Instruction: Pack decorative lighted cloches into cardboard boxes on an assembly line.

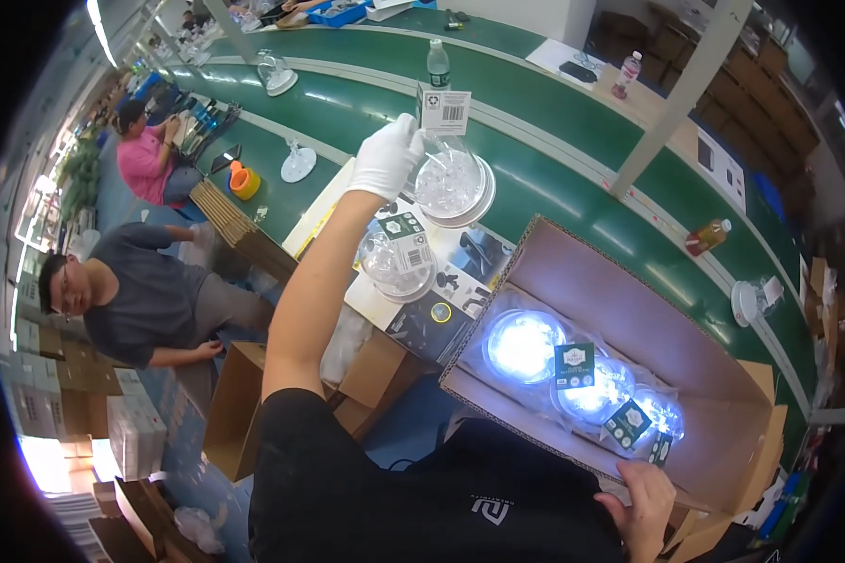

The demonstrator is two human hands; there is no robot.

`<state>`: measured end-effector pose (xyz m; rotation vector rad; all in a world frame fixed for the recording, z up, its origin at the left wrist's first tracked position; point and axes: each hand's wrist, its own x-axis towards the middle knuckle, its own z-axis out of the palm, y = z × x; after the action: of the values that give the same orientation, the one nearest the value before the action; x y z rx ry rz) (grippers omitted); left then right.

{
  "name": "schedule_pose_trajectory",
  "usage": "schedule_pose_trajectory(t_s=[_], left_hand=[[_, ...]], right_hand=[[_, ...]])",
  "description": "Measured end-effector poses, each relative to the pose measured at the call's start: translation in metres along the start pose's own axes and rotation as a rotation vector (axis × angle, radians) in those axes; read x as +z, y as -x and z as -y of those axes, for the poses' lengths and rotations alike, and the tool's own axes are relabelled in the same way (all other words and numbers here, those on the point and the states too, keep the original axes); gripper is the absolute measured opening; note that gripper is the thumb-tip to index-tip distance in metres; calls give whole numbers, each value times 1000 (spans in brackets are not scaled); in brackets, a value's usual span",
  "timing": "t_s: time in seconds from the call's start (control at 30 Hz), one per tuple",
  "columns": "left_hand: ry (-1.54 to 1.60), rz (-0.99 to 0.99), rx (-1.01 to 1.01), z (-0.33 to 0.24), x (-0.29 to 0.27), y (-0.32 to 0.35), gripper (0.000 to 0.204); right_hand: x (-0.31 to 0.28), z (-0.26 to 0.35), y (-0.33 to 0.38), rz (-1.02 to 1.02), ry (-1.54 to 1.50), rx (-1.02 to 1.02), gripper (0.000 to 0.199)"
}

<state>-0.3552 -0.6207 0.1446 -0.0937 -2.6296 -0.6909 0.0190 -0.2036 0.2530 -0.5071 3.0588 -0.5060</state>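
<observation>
My left hand (388,159), in a white glove, is closed at the top of a clear globe light (451,183) with a round white base. A white-backed hang tag (444,113) stands up from this globe. I cannot tell whether its base touches the surface below. Closer to me, a second clear globe light (399,267) with a green and white tag sits on a printed carton. My bare right hand (646,502) grips the near edge of an open cardboard box (610,272). Inside the box, several lit globe lights (524,347) lie in a row with green tags.
A green conveyor belt (554,178) runs behind, with a water bottle (438,64) and another globe light (756,300) by it. An orange tape roll (244,180) lies left of a metal post (681,98). One person (150,291) stands at left; another sits farther back.
</observation>
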Motion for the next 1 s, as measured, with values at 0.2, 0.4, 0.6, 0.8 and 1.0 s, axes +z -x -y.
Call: schedule_pose_trajectory(t_s=[0.2,0.4,0.6,0.8,1.0], left_hand=[[-113,52,-62,55,50,-2,25],[-160,97,-119,117,80,17,26],[-150,248,-177,123,91,4,31],[-254,451,-298,134,75,-11,37],[-306,461,-178,117,83,-23,37]], right_hand=[[13,6,-11,-39,46,52,37],[16,9,-13,-78,91,118,24],[-22,-6,-32,-127,205,153,14],[-91,4,-22,-200,176,319,20],[-192,41,108,-180,-56,870,35]])
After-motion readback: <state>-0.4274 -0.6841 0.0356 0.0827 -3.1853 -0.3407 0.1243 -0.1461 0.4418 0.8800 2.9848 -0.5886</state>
